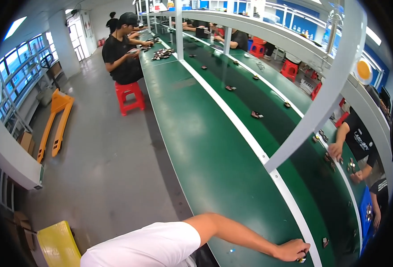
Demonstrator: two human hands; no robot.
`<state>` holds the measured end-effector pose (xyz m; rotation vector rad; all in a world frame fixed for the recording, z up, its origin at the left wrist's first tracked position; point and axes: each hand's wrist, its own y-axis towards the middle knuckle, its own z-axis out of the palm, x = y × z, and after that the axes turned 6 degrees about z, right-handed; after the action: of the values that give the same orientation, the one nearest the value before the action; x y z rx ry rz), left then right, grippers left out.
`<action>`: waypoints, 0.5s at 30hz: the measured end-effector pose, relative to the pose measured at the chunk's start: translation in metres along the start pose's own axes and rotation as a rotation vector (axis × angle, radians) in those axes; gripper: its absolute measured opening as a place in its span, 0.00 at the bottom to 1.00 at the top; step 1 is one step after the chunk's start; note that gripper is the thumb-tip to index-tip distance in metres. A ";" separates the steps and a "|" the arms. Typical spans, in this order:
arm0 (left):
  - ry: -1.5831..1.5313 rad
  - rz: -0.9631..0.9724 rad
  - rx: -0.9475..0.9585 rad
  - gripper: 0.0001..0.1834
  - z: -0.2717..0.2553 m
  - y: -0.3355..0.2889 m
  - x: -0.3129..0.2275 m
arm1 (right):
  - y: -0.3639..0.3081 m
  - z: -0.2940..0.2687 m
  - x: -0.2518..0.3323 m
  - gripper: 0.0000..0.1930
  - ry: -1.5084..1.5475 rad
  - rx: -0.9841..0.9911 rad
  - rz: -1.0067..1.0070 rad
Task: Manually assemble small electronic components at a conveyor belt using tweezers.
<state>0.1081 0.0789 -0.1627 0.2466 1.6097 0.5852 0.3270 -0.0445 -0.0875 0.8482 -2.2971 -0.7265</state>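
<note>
Long green conveyor table runs from 5 o'clock up toward 12 o'clock, split by a white strip and crossed by a slanting white post. At 5 o'clock the person's hand, on an arm in a white sleeve, rests on the belt with its fingers curled down narrow over a small dark part; which hand it is cannot be told, and no other hand of the person shows. That part peeks out just under the fingertips, touching them, too small to tell its long axis or which way it points. Another small part lies just beside the hand at 3 o'clock of it. More parts dot the belt toward 1 o'clock. Seated workers line the far side, one on a red stool at 11 o'clock. An orange pallet jack stands on the grey floor at 9 o'clock
</note>
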 end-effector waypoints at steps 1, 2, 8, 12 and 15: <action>-0.005 0.012 -0.012 0.04 0.000 -0.001 0.001 | 0.005 0.000 0.006 0.12 -0.034 0.073 0.091; -0.019 0.025 -0.013 0.04 0.002 -0.001 0.001 | 0.018 0.006 0.016 0.15 -0.060 -0.018 -0.030; -0.053 0.055 0.004 0.06 -0.007 0.008 -0.015 | 0.057 0.011 0.037 0.17 0.014 0.075 -0.059; 0.064 -0.102 0.118 0.09 -0.047 0.015 -0.026 | 0.055 0.016 0.047 0.17 -0.045 0.009 0.095; 0.030 -0.278 0.177 0.11 -0.064 0.021 -0.027 | 0.034 0.021 0.037 0.14 -0.071 -0.086 0.215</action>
<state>0.0454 0.0691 -0.1268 0.1415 1.6915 0.2347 0.2762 -0.0427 -0.0680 0.5343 -2.3557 -0.7632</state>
